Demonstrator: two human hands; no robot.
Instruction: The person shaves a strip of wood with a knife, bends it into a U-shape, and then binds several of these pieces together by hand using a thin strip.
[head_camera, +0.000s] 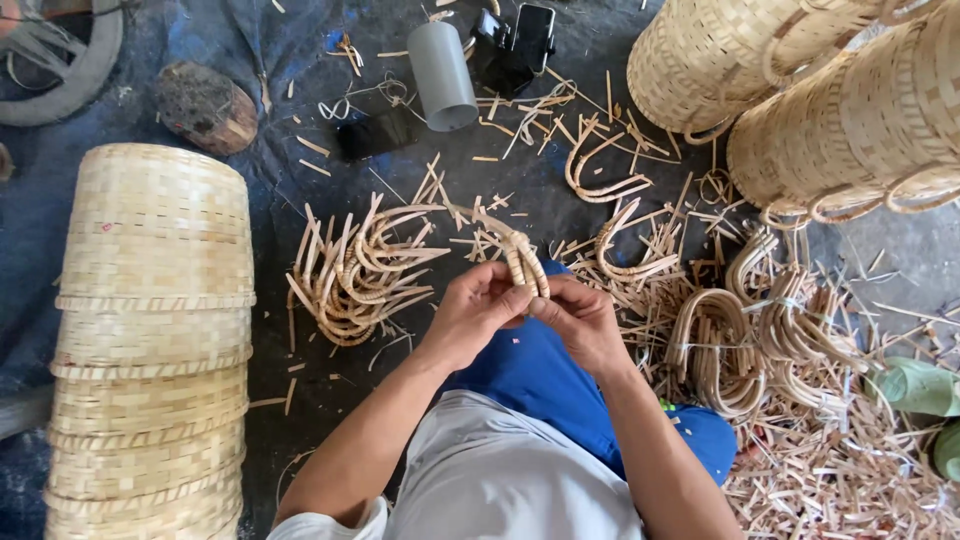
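My left hand and my right hand meet above my blue-trousered lap, both closed on a small bent rattan handle wrapped with pale strip. A loose strip end sticks up and to the left from the wrap. To the left of my hands lies a pile of curved rattan handles. More bundled handles lie to my right.
A tall stack of woven bamboo baskets stands at left. More baskets lie at top right. A grey tube, phones, a wood block and bamboo shavings lie on the dark tarp.
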